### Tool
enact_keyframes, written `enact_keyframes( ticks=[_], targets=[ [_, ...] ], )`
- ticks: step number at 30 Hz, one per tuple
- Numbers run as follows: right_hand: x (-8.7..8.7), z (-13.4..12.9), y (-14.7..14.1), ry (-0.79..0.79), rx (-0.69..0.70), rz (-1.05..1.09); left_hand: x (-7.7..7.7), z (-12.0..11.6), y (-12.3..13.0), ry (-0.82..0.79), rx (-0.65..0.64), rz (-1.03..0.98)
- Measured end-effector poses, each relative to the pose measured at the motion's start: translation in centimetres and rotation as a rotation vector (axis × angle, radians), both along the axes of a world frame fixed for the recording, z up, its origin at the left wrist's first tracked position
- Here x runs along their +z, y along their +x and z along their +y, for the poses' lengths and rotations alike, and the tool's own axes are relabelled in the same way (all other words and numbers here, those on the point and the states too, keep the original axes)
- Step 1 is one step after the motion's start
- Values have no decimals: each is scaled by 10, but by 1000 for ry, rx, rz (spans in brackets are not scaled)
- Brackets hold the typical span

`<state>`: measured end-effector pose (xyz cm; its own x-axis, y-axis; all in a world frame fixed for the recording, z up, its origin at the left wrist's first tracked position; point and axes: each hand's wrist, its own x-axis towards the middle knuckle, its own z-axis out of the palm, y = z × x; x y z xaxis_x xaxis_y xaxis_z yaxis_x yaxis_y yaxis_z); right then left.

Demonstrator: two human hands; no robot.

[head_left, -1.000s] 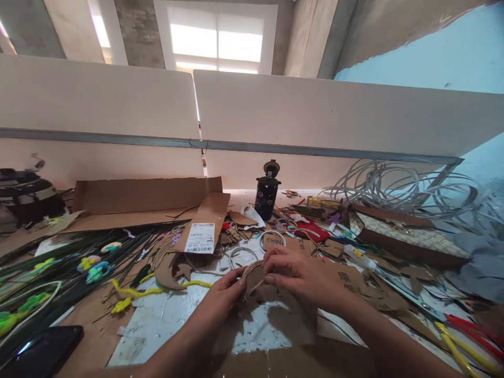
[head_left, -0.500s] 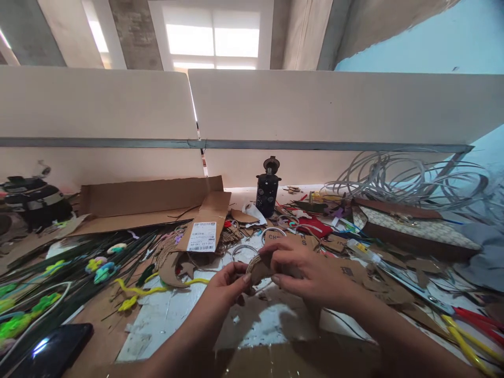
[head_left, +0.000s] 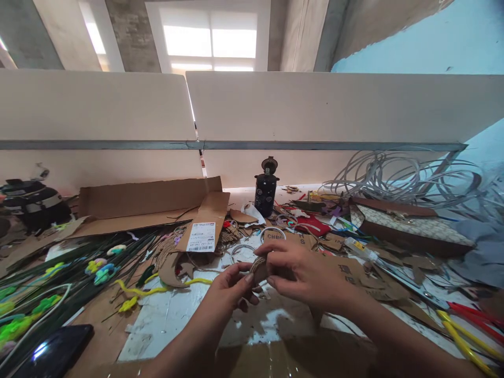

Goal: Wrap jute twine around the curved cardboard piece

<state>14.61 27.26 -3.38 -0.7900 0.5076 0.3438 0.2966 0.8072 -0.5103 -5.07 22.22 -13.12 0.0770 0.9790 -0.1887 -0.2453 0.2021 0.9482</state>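
Note:
Between my two hands is a small curved piece of cardboard (head_left: 259,269), its upper edge ridged as if wrapped in twine. My left hand (head_left: 232,287) pinches its left end between thumb and fingers. From the other side, the bent fingers of my right hand (head_left: 301,270) close on its right end and hide part of it. Just behind the hands lie a silvery ring (head_left: 235,254) and a second pale ring (head_left: 271,230). A larger cardboard crescent (head_left: 171,272) rests left of my left hand, beside a yellow fuzzy stem (head_left: 157,289).
A labelled cardboard box (head_left: 149,202) and a black bottle (head_left: 265,194) with its lid up stand behind. Dark stems with fuzzy flowers (head_left: 105,273) and a phone (head_left: 59,349) lie left. At right are scissors (head_left: 468,320), a patterned bag (head_left: 409,226) and coiled tubing (head_left: 394,176).
The cardboard piece has turned slightly, and my right hand has shifted a little left over it. Both hands keep their hold. The whole view has drifted slightly.

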Motion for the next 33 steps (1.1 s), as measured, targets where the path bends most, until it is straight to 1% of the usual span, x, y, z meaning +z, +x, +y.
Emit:
enact_keyframes(
  ticks=[5, 9, 12, 18, 24, 27, 33],
  targets=[
    [0, -3, -1, 72, -35, 10, 0, 0, 0, 1, -11, -34],
    [-3, -2, -1, 111, -29, 15, 5, -3, -1, 6, -32, -29],
    [-4, -2, -1, 134, -51, 11, 9, -5, -1, 16, -49, -20],
    [-4, -5, -3, 152, -102, 18, 14, -6, -1, 47, -85, -9],
    [-10, -4, -6, 148, -175, 35, 17, -7, 1, 54, -82, 12],
    [-13, -4, -7, 157, -193, 45, 17, -6, 1, 56, -80, 11],
    [-16, -4, -7, 164, -192, 67, 11, -3, 0, 40, -70, -24]
  ],
)
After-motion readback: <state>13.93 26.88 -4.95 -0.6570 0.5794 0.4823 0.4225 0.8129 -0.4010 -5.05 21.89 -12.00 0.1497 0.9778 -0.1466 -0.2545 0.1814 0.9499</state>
